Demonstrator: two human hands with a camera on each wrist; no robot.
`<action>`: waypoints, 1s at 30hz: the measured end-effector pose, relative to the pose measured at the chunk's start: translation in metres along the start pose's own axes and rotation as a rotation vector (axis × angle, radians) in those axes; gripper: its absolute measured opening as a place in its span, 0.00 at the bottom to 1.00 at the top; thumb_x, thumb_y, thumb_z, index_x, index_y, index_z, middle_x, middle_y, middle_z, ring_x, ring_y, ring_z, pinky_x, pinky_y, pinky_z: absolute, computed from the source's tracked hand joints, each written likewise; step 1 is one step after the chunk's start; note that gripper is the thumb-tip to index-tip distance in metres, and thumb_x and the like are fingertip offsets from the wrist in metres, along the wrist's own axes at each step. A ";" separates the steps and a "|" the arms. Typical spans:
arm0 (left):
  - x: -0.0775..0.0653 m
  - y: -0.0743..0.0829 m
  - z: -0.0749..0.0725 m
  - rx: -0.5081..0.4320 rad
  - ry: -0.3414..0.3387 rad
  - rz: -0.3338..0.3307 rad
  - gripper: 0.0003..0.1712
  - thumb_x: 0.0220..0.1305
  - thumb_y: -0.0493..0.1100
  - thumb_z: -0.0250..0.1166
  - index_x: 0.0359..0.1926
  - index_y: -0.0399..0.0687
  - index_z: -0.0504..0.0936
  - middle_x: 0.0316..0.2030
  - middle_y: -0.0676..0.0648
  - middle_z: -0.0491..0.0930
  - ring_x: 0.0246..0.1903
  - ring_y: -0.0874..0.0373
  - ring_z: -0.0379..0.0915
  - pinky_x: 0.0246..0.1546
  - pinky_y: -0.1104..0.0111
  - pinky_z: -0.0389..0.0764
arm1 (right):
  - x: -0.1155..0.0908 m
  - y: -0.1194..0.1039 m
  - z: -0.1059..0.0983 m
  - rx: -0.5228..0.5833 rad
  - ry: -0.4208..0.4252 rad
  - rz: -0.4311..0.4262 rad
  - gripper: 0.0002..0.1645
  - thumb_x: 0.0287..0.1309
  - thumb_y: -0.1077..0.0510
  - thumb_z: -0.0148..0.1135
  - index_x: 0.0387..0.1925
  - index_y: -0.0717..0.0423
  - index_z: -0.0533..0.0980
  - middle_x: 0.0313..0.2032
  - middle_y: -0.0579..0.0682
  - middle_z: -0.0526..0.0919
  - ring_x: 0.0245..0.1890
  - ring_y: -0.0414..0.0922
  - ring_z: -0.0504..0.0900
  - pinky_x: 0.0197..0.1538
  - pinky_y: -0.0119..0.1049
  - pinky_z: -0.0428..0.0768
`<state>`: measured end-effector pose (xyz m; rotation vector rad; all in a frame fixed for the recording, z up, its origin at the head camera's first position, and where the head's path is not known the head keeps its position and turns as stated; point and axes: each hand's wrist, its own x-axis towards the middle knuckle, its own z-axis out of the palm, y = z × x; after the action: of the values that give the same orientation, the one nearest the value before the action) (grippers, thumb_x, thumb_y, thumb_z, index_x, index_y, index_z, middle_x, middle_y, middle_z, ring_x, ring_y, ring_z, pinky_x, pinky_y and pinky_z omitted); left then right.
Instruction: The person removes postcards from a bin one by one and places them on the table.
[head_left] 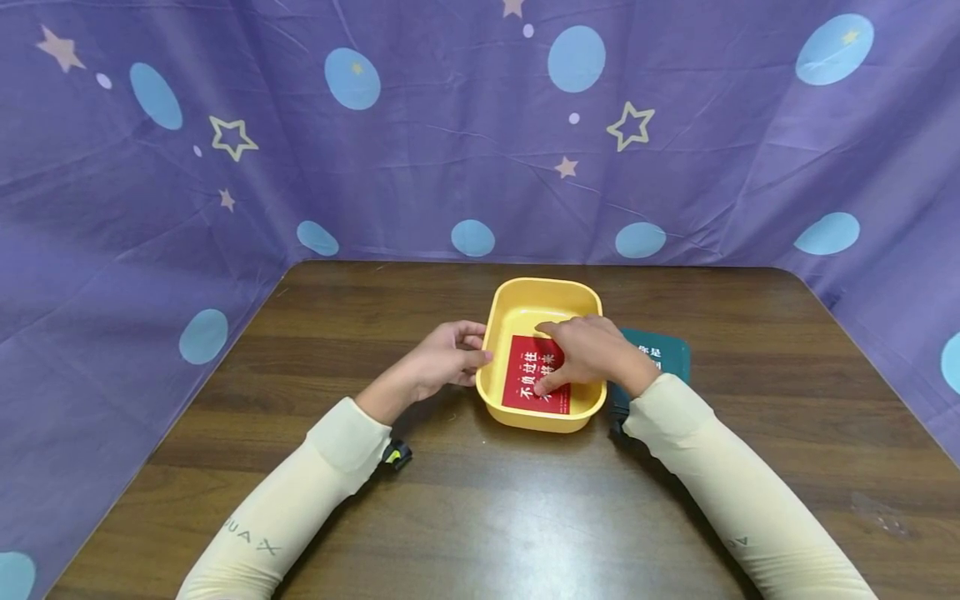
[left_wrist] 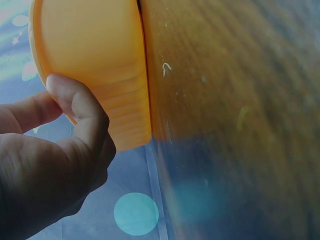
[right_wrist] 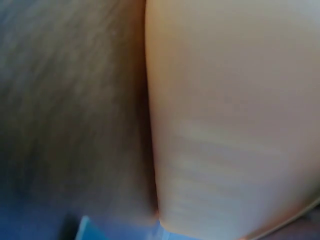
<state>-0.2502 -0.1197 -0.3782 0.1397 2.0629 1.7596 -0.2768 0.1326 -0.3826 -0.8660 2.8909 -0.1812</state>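
Observation:
Toward the table's middle stands a yellow plastic basin [head_left: 543, 423], its side wall large in both wrist views. Inside it lies a flat red booklet [head_left: 521, 375] with white Chinese characters. My left hand [head_left: 444, 360] pinches the basin's left rim; in the left wrist view the thumb [left_wrist: 70, 90] presses on the outer wall. My right hand [head_left: 592, 348] reaches over the right rim into the basin. Its thumb lies over the booklet's face and its forefinger stretches past the far edge, the two spread apart. The hand covers the booklet's right part.
A dark green booklet [head_left: 671, 354] with white characters lies right of the basin, partly under the right forearm. Brown wooden table [head_left: 480, 500] surrounds the basin. A purple curtain [head_left: 420, 200] with stars and blue dots hangs along the back and sides.

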 end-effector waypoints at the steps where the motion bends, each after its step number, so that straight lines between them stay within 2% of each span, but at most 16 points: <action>1: 0.000 0.000 0.000 0.000 0.000 -0.001 0.30 0.70 0.28 0.61 0.70 0.31 0.65 0.45 0.44 0.69 0.37 0.53 0.76 0.30 0.71 0.84 | 0.001 -0.001 0.000 -0.012 -0.012 0.003 0.63 0.41 0.21 0.73 0.72 0.53 0.70 0.55 0.52 0.84 0.53 0.52 0.80 0.58 0.55 0.77; 6: 0.000 0.001 -0.001 0.004 0.000 -0.003 0.30 0.70 0.28 0.61 0.70 0.31 0.65 0.45 0.44 0.69 0.36 0.53 0.76 0.29 0.72 0.83 | 0.003 -0.002 -0.001 -0.034 -0.044 0.026 0.64 0.39 0.22 0.75 0.71 0.53 0.70 0.56 0.52 0.83 0.55 0.52 0.79 0.61 0.55 0.76; 18: 0.000 0.001 0.001 0.007 0.009 -0.003 0.30 0.70 0.28 0.61 0.70 0.31 0.65 0.46 0.43 0.69 0.37 0.52 0.77 0.29 0.72 0.84 | 0.003 -0.003 -0.001 -0.044 -0.053 0.050 0.65 0.39 0.22 0.75 0.73 0.53 0.68 0.59 0.54 0.80 0.56 0.54 0.78 0.61 0.57 0.76; 30: 0.000 0.000 0.000 0.007 0.012 -0.006 0.29 0.70 0.29 0.62 0.69 0.33 0.66 0.47 0.42 0.69 0.37 0.52 0.77 0.30 0.70 0.85 | 0.002 -0.001 0.002 -0.039 0.024 0.017 0.64 0.37 0.22 0.76 0.70 0.51 0.71 0.55 0.55 0.76 0.52 0.52 0.73 0.55 0.50 0.79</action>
<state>-0.2500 -0.1194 -0.3782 0.1251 2.0765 1.7537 -0.2777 0.1303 -0.3845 -0.8508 2.9322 -0.1356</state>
